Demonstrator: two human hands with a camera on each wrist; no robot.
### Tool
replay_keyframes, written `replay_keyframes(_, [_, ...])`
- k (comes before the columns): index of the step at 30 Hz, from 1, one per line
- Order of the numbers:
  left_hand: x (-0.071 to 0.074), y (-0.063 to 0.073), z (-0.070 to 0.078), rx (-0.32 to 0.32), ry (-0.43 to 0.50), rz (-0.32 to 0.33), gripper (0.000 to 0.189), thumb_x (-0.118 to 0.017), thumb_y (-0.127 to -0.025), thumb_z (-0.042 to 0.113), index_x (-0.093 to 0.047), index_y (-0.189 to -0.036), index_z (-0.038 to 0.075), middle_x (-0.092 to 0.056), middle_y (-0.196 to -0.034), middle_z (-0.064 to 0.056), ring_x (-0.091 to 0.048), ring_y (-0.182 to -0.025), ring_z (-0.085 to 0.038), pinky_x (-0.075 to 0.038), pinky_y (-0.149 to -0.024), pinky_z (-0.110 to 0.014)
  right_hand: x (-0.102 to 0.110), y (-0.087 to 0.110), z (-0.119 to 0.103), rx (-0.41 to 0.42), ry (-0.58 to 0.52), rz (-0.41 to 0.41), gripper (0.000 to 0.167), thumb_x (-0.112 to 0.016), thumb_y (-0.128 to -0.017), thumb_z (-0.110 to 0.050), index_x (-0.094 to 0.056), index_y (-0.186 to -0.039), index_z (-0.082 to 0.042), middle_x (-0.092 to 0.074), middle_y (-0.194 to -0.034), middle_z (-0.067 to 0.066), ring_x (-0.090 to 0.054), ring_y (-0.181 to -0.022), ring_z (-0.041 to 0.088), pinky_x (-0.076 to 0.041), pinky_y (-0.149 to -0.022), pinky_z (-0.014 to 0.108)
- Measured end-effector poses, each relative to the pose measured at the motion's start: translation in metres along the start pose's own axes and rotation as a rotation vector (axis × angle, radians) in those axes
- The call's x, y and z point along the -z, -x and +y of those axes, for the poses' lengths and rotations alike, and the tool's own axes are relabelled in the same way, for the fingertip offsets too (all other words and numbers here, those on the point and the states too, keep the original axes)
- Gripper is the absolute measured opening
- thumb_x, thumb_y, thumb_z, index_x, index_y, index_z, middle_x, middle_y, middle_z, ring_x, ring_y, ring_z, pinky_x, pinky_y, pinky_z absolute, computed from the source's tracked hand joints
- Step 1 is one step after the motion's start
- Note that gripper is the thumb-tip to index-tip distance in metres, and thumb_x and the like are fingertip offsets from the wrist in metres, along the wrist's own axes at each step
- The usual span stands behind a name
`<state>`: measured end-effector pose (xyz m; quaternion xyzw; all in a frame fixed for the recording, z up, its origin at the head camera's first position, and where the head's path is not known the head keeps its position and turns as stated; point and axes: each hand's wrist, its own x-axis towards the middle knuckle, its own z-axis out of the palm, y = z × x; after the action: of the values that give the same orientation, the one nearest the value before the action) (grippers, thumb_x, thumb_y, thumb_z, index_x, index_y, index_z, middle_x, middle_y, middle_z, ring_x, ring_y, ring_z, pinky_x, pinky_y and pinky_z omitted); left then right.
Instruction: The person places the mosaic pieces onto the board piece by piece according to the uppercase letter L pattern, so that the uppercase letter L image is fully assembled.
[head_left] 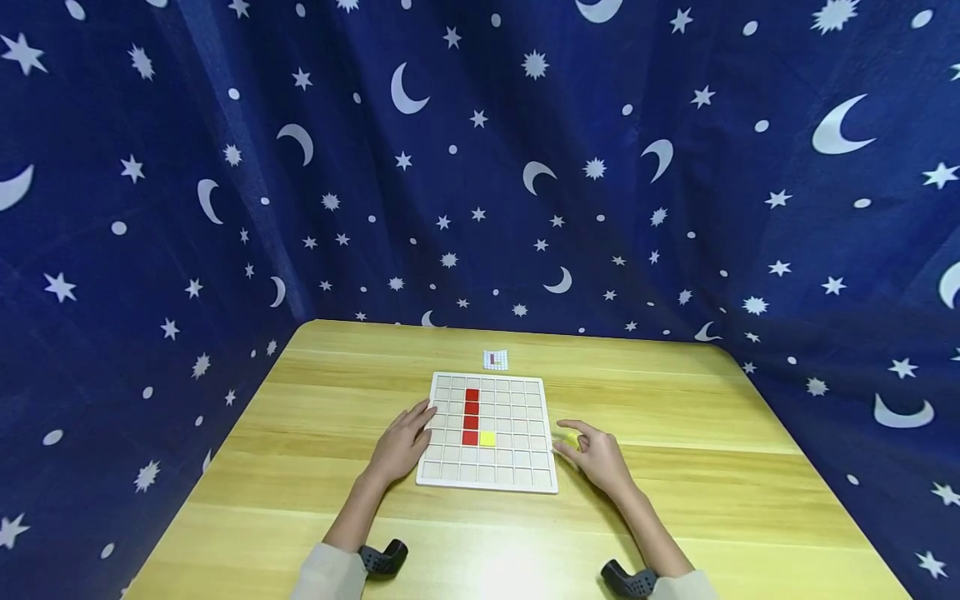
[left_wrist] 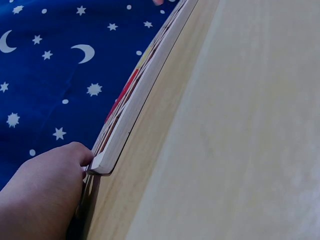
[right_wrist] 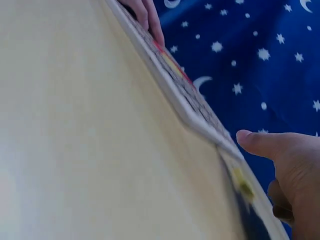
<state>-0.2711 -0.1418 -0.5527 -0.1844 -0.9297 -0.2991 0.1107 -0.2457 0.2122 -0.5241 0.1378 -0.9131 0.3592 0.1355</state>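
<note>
A white gridded board lies on the table, with several red tiles in one column and a yellow tile beside the lowest. My left hand rests against the board's left edge, fingertips over the rim; the left wrist view shows its thumb at the near corner. My right hand hovers just off the right edge, thumb and index finger bent and apart. Yellow pieces lie on the table under it, partly hidden by the fingers. Nothing shows between its fingertips.
A small printed card with a grid pattern lies behind the board. The wooden table ends at a dark blue curtain with moons and stars. Black wrist devices sit on both forearms.
</note>
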Motion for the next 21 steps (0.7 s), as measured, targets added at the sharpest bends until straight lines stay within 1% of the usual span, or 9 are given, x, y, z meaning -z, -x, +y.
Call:
replay_keyframes(3, [0.001, 0.000, 0.000, 0.008, -0.007, -0.004, 0.040, -0.049, -0.095, 0.021, -0.050, -0.133, 0.009, -0.039, -0.143, -0.008, -0.036, -0.130, -0.027, -0.025, -0.110, -0.040, 0.006, 0.009, 0.012, -0.017, 0.047, 0.026, 0.038, -0.075, -0.076, -0.026, -0.067, -0.108, -0.008, -0.028, -0.046, -0.012, -0.017, -0.040, -0.002, -0.023, -0.036, 0.017])
replay_keyframes(7, [0.001, 0.001, 0.000, 0.012, -0.022, -0.002, 0.041, -0.049, -0.095, 0.021, -0.050, -0.134, 0.010, -0.038, -0.143, -0.006, -0.035, -0.130, -0.026, -0.024, -0.110, -0.038, 0.011, 0.015, 0.019, -0.013, 0.110, 0.052, 0.038, -0.075, -0.076, -0.030, -0.068, -0.105, -0.007, -0.029, -0.047, -0.011, -0.017, -0.041, -0.002, -0.020, -0.036, 0.017])
replay_keyframes(13, [0.001, 0.002, 0.000, -0.004, -0.005, 0.002, 0.040, -0.049, -0.095, 0.020, -0.050, -0.134, 0.009, -0.039, -0.143, -0.007, -0.036, -0.130, -0.027, -0.024, -0.110, -0.039, 0.012, 0.015, 0.024, -0.030, 0.188, 0.028, 0.038, -0.073, -0.078, -0.035, -0.068, -0.103, -0.006, -0.029, -0.047, -0.010, -0.017, -0.040, 0.000, -0.019, -0.036, 0.017])
replay_keyframes(17, [0.000, 0.001, 0.000, -0.005, 0.000, 0.007, 0.040, -0.049, -0.095, 0.020, -0.051, -0.133, 0.009, -0.039, -0.143, -0.008, -0.036, -0.130, -0.028, -0.024, -0.110, -0.040, 0.013, 0.012, 0.026, -0.049, 0.168, 0.051, 0.032, -0.073, -0.079, -0.028, -0.068, -0.101, -0.004, -0.027, -0.045, -0.010, -0.015, -0.041, 0.002, -0.017, -0.036, 0.017])
replay_keyframes(21, [-0.001, 0.001, 0.000, -0.005, -0.001, 0.008, 0.040, -0.050, -0.094, 0.019, -0.051, -0.133, 0.009, -0.040, -0.142, -0.008, -0.036, -0.129, -0.028, -0.025, -0.110, -0.040, 0.011, 0.006, 0.023, -0.054, 0.087, 0.096, 0.029, -0.074, -0.078, -0.021, -0.067, -0.101, -0.005, -0.023, -0.045, -0.011, -0.014, -0.040, -0.001, -0.016, -0.036, 0.016])
